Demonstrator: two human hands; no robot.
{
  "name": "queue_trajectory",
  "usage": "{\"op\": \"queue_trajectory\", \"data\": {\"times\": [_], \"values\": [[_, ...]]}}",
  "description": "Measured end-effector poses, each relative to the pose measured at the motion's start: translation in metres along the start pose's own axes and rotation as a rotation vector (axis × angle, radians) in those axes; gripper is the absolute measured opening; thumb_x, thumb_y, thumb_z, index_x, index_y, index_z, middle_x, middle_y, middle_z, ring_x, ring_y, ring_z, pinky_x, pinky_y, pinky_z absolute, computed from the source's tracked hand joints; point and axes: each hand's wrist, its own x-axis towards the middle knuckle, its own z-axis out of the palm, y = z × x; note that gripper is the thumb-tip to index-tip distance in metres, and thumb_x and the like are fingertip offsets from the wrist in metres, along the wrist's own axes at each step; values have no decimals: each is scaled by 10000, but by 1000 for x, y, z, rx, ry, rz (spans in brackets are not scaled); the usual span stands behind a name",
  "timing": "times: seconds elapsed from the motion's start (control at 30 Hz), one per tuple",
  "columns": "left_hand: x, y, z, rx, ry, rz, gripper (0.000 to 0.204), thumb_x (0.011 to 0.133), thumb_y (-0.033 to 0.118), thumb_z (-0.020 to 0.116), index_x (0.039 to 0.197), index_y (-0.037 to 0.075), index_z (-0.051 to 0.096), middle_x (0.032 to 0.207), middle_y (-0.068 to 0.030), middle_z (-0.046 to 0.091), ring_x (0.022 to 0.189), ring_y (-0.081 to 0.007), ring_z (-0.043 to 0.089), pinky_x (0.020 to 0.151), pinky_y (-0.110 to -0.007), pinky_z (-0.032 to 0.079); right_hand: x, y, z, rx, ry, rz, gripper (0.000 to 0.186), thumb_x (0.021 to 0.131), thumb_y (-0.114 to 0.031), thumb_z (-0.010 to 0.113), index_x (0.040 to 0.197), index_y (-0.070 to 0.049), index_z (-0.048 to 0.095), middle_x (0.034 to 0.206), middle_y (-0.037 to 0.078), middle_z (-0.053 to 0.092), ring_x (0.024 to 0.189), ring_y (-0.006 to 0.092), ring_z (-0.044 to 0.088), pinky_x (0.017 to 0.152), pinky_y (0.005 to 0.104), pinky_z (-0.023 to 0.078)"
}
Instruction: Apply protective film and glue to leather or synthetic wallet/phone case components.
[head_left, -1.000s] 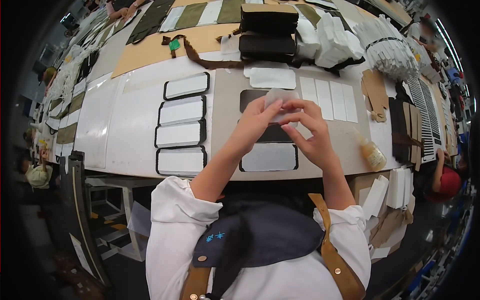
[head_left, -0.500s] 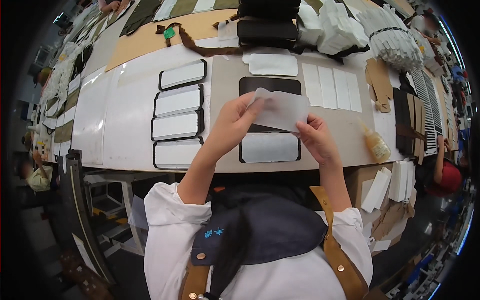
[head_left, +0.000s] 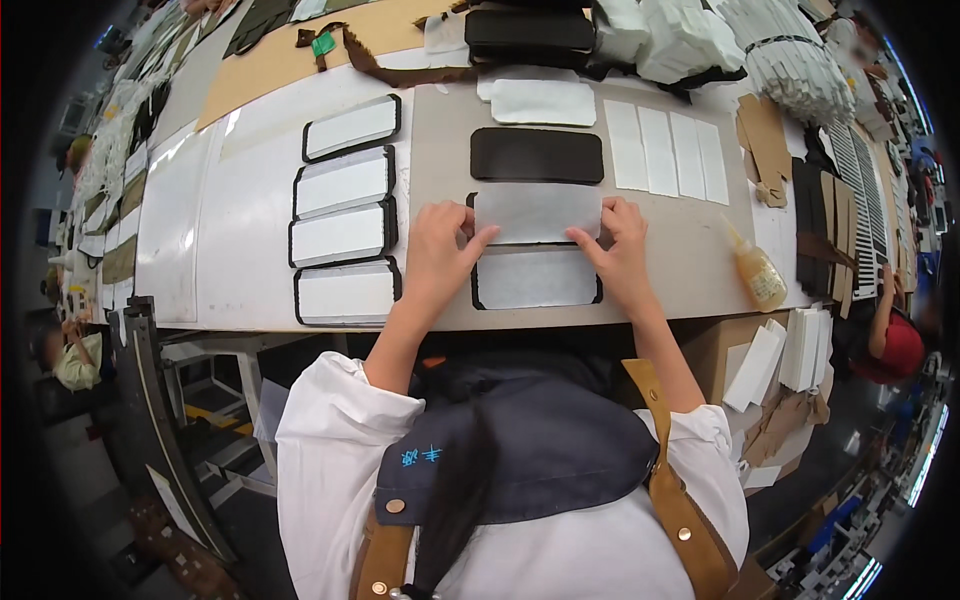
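Observation:
A thin, slightly see-through white sheet (head_left: 538, 208) lies level over a black rounded panel, whose dark edge shows at the upper left corner and along the bottom. My left hand (head_left: 438, 252) grips the sheet's left side, thumb at its lower corner. At the opposite side, my right hand (head_left: 622, 250) holds the right edge between thumb and curled fingers. Just nearer to me is a second panel covered by a white sheet (head_left: 537, 278), black showing at its corners. Beyond the held sheet lies a bare black panel (head_left: 537, 155), with a white piece (head_left: 543, 103) farther back.
Several white-topped black panels (head_left: 342, 182) form a column on the left. White strips (head_left: 667, 152) lie to the right, and a glue bottle (head_left: 760, 275) rests near the table's front edge. Dark stacks (head_left: 528, 38) and white bundles (head_left: 785, 60) stand at the back.
Both hands have come down and toward me with the white sheet, from tilted in the air to level over the black panel. My left hand has shifted to the sheet's left side.

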Motion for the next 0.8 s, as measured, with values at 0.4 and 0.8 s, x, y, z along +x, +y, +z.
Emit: {"op": "queue_trajectory", "data": {"times": [0.4, 0.8], "values": [[-5, -11, 8, 112, 46, 52, 319, 826, 249, 859, 852, 41, 619, 856, -78, 609, 882, -304, 554, 816, -419, 439, -3, 4, 5, -112, -41, -24, 376, 817, -261, 863, 1018, -14, 663, 1073, 68, 578, 1042, 276, 501, 958, 420, 330], [-6, -10, 8, 121, 50, 69, 309, 815, 231, 863, 857, 45, 619, 861, -74, 607, 886, -301, 554, 824, -418, 438, -3, 1, 6, -129, -37, -28, 363, 804, -240, 874, 991, -13, 661, 1089, 74, 582, 1049, 276, 501, 962, 421, 330]]}}
